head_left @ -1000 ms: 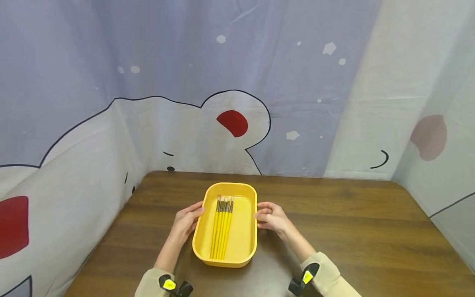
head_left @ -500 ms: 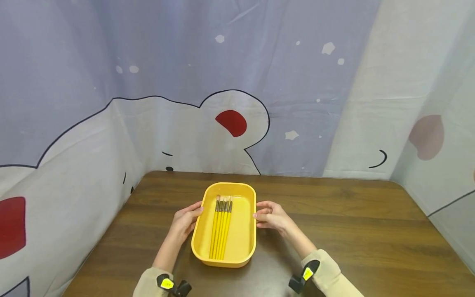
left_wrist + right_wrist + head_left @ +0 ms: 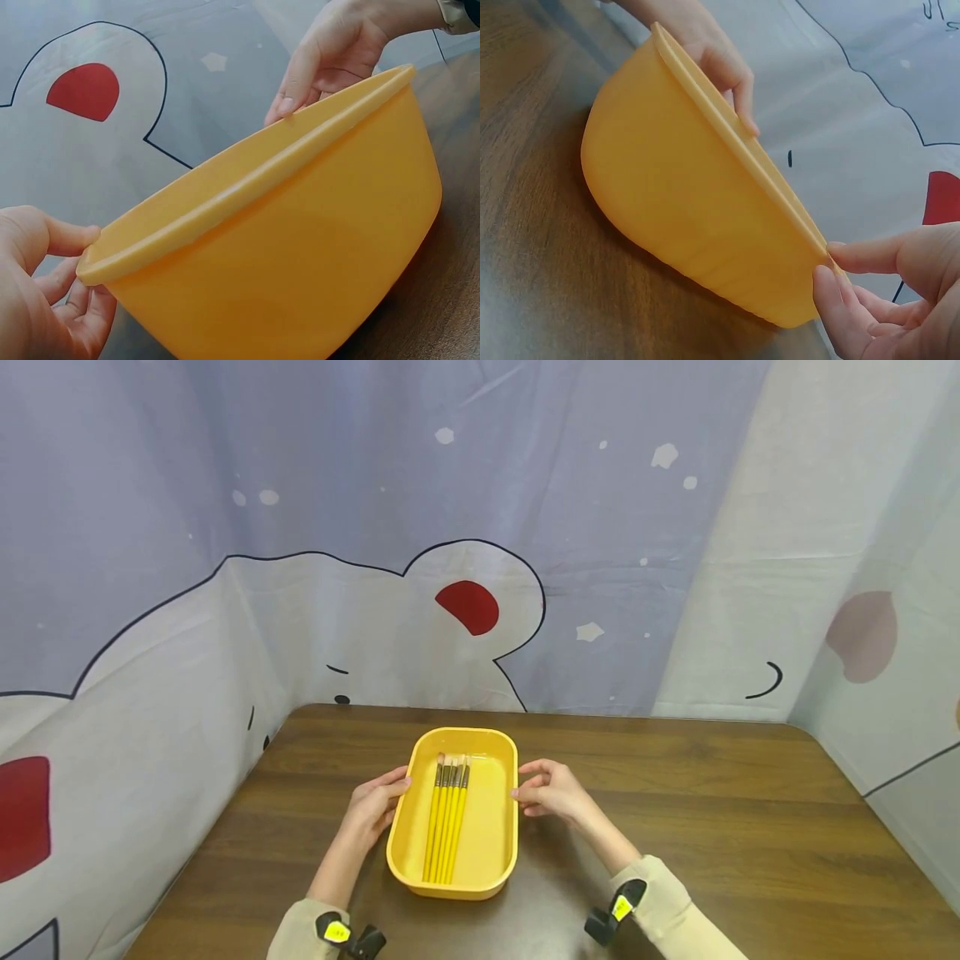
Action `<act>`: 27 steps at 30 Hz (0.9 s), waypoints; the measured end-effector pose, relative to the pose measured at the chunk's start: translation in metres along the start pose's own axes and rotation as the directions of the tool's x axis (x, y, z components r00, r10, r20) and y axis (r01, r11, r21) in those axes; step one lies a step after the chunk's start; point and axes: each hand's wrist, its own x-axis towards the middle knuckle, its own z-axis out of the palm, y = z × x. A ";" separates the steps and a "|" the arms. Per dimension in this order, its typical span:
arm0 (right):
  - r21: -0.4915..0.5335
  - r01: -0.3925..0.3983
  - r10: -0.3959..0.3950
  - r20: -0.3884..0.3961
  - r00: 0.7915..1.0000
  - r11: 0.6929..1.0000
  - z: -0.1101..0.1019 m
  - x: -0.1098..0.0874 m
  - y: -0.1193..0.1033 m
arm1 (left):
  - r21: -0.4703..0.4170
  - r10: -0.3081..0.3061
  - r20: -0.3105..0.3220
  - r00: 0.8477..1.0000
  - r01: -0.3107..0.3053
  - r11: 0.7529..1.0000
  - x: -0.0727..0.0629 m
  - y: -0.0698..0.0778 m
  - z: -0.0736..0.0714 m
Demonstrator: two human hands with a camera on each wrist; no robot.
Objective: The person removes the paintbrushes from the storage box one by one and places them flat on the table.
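Observation:
A deep yellow plastic tray (image 3: pixel 487 827) with rounded corners sits near the middle of the table. Several paintbrushes (image 3: pixel 447 818) with yellow handles lie side by side in its left half, bristles toward the far end. My left hand (image 3: pixel 372 802) holds the tray's left rim, thumb on the edge and fingers along the outer wall. On the opposite side, my right hand (image 3: pixel 553 791) pinches the right rim between thumb and fingers, as the right wrist view also shows. From both wrist cameras the tray's wall (image 3: pixel 300 240) hides the brushes.
The brown wooden table (image 3: pixel 712 827) extends to both sides of the tray. A printed curtain (image 3: pixel 600 543) hangs along its back and sides. Each wrist wears a black strap with a small camera (image 3: pixel 600 927).
The fingers of my right hand have shifted slightly upward at the rim, with the index finger lifting a little. Tray, brushes and left hand stay in place.

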 end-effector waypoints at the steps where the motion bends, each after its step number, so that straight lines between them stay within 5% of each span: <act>1: -0.002 0.001 -0.001 0.001 1.000 1.000 -0.001 0.000 -0.001 | 0.001 0.000 0.000 1.000 0.000 1.000 0.000 0.000 0.000; 27: -0.113 0.051 -0.054 -0.028 0.998 0.992 0.010 0.007 -0.029 | 0.005 -0.010 0.013 1.000 0.010 1.000 -0.001 0.001 -0.002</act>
